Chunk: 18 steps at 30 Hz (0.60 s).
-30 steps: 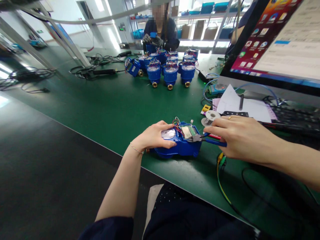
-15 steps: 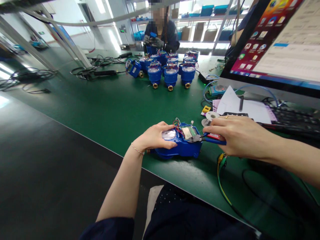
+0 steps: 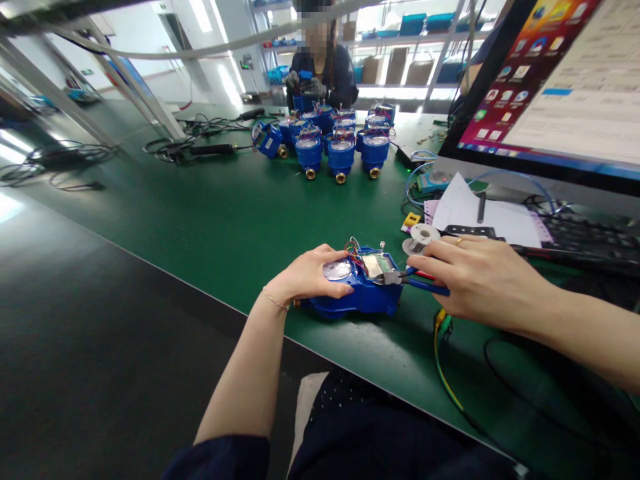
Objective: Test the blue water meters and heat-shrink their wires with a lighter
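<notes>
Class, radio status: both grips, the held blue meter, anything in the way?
Left grip clasping blue meter, lying on table. Right grip on blue-handled pliers, tips at meter's open compartment. White spool close by, apparently not blocking.

Left grip (image 3: 313, 272) on blue meter (image 3: 363, 300), pliers (image 3: 425, 287) in right grip (image 3: 477, 283).

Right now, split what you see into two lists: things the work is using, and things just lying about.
In use:
- blue meter, held by the left hand
- pliers in the right hand, tips at the meter

Seemingly just lying about:
- paper
- pen
- keyboard
</notes>
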Each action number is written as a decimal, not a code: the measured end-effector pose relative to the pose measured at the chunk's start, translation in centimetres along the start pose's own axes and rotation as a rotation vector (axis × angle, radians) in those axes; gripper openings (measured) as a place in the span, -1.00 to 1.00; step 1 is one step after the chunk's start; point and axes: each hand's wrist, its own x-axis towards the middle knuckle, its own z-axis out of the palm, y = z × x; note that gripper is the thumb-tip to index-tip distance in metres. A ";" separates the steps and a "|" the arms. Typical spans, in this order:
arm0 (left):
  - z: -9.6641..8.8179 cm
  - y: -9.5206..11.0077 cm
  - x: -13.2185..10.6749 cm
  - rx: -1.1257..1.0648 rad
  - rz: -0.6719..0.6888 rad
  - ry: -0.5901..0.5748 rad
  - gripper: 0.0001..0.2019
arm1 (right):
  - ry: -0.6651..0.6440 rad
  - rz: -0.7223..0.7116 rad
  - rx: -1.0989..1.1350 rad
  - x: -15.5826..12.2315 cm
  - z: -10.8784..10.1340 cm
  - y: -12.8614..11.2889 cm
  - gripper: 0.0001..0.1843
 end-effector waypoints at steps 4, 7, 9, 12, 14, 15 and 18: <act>0.0 0.0 -0.1 0.000 0.004 0.002 -0.30 | -0.067 0.024 0.099 0.2 0.2 0.5 -0.62; 0.0 0.0 -0.1 0.002 0.005 0.001 -0.31 | -0.070 0.015 0.137 0.4 0.3 0.8 -0.61; 0.0 0.0 0.0 0.001 0.004 -0.003 -0.31 | -0.076 0.016 0.149 0.5 0.3 0.9 -0.61; 0.0 0.0 0.0 -0.001 0.002 -0.012 -0.29 | -0.084 0.014 0.150 0.6 0.4 0.9 -0.60; 0.0 0.0 0.0 0.001 0.000 -0.015 -0.27 | -0.077 0.008 0.146 0.6 0.4 1.0 -0.60; -0.1 0.1 0.0 0.003 0.001 -0.014 -0.27 | -0.073 0.004 0.142 0.5 0.4 1.0 -0.61; -0.1 0.1 -0.1 0.016 0.002 -0.012 -0.27 | -0.051 -0.013 0.122 0.5 0.5 0.9 -0.63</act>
